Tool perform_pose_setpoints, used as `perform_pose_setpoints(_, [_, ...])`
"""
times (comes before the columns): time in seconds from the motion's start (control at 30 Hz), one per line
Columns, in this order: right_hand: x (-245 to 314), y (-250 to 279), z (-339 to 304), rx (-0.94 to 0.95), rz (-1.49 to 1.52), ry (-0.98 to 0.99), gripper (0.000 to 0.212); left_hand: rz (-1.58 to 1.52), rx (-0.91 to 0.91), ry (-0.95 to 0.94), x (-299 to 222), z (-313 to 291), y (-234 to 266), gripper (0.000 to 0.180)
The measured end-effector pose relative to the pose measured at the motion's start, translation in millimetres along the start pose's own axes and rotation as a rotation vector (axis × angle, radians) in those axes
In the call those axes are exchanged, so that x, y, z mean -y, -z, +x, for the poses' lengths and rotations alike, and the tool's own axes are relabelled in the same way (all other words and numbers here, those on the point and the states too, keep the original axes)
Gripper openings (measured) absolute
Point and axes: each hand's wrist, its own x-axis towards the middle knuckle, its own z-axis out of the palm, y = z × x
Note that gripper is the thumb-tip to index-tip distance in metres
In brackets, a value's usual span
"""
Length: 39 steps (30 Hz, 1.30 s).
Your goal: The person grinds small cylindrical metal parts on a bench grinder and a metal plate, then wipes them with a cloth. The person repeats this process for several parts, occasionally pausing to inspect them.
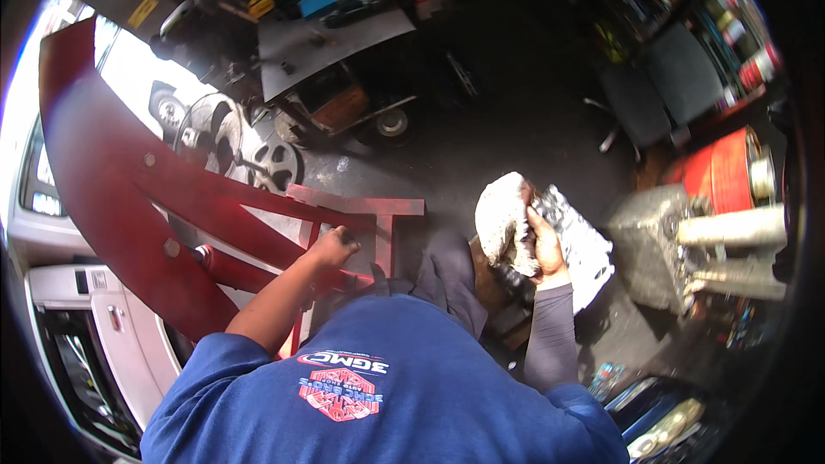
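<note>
Dim workshop floor of dark concrete (pixel 507 137) spreads around a person whose bare hands are well apart. The right hand (pixel 548 249) is closed on a bunched white cloth with dark smudges (pixel 501 219), out to the person's right, with crumpled white-and-grey sheeting (pixel 584 245) just beside it; whether the two are one piece cannot be told. The bundle looks light, limp and hard to damage, probably best gripped by its gathered middle, where loose folds are less likely to slip. The left hand (pixel 335 247), fingers curled, is at a red-painted steel frame with a long curved arm (pixel 112 163); whether it grips anything is unclear. Farther out are a rough grey block (pixel 649 249), a black padded chair (pixel 670 86) and a grey-topped table (pixel 369 39)
</note>
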Motion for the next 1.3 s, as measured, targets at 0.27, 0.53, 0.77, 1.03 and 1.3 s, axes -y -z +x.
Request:
perform_pose_setpoints(0.27, [29.2,-147.7,216.2,0.057,-1.250,0.204,0.051,-0.296,-0.061,0.081,-3.3,37.3,44.3,0.064])
perform_pose_setpoints(0.53, [13.1,-300.4,558.6,0.155,-1.682,0.520,0.054,-0.572,-0.323,0.307,-11.1,158.9,115.4,0.062])
perform_pose_setpoints(0.77, [-85.7,-343.7,741.4,0.467,-2.090,0.573,0.049,-0.557,-0.351,0.347,-66.7,221.6,209.6,0.054])
perform_pose_setpoints(1.03, [-88.4,-370.4,771.8,0.541,-2.108,0.308,0.049,-0.603,-0.542,0.304,-95.6,303.3,317.8,0.046])
perform_pose_setpoints(1.3, [-105.1,-382.1,766.3,0.550,-2.128,0.326,0.049,-0.222,-0.665,0.146,-55.4,448.8,400.6,0.049])
